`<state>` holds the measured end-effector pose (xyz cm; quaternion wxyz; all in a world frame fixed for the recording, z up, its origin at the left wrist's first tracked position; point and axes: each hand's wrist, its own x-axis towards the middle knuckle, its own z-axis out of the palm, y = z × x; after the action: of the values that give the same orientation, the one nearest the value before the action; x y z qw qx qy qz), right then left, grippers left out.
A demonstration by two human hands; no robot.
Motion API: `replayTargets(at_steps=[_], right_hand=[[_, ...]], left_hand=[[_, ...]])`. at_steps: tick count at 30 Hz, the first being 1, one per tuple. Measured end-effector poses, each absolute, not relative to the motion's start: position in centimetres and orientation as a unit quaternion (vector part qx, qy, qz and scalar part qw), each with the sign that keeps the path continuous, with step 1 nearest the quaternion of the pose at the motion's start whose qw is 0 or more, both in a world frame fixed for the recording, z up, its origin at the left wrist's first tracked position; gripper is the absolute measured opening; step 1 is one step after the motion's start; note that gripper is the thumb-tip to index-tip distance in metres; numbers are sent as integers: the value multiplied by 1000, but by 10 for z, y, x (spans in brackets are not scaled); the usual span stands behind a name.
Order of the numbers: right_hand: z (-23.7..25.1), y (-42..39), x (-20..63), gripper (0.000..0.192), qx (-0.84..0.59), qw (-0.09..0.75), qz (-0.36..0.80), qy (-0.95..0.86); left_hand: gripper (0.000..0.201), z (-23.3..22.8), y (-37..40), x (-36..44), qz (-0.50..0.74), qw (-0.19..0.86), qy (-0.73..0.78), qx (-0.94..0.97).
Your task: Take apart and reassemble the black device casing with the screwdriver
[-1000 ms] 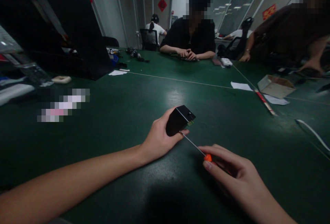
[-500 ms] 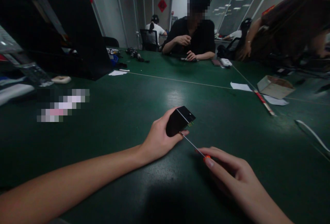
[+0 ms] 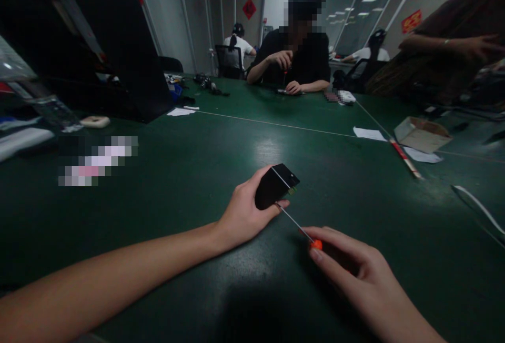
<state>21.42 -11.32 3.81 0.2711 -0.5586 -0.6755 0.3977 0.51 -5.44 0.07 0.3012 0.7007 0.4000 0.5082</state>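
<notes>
My left hand [image 3: 245,207] is closed around a black box-shaped device [image 3: 272,188], tilted above the green table. A pale line crosses the device near its far end, and a small green terminal-like part [image 3: 292,191] sticks out on its right side. In my right hand [image 3: 351,264] is a screwdriver [image 3: 295,222] with an orange handle, pinched between thumb and fingers. Its thin metal shaft points up and left, and the tip meets the near side of the device beside my left thumb. What the tip touches there is too small to make out.
A dark panel [image 3: 130,53] stands at the left. Across the green table [image 3: 177,185] a person in black [image 3: 290,61] works with both hands. To the right are an open box [image 3: 422,133], paper [image 3: 369,133], a red-and-white stick [image 3: 404,159] and a white strip [image 3: 479,206].
My right thumb has slid down the screwdriver, so more of the orange handle shows; the shaft and device hold still. At the right, the standing person has raised an arm from the table.
</notes>
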Motion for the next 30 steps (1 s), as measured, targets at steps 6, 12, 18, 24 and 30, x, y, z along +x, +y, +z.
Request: replayTargets(at_steps=[6,12,18,24,30], right_hand=[[29,-109,216,16,-507,261,326,-754],[38,-92,205,17,-481,309,221,-790],[55,-72,171,13,-483,368,160,-778],[48,-68,156,21,-542,397,214,-710],[54,-74,153,22,-555,392,256,-688]], left_hand=[[62,3,-56,6,478,326,425,696],[44,5,-56,6,477,346,443,676],[54,4,-58,5,498,335,445,665],[63,1,-60,4,502,303,466,663],[69,-3,-58,3,506,298,441,679]])
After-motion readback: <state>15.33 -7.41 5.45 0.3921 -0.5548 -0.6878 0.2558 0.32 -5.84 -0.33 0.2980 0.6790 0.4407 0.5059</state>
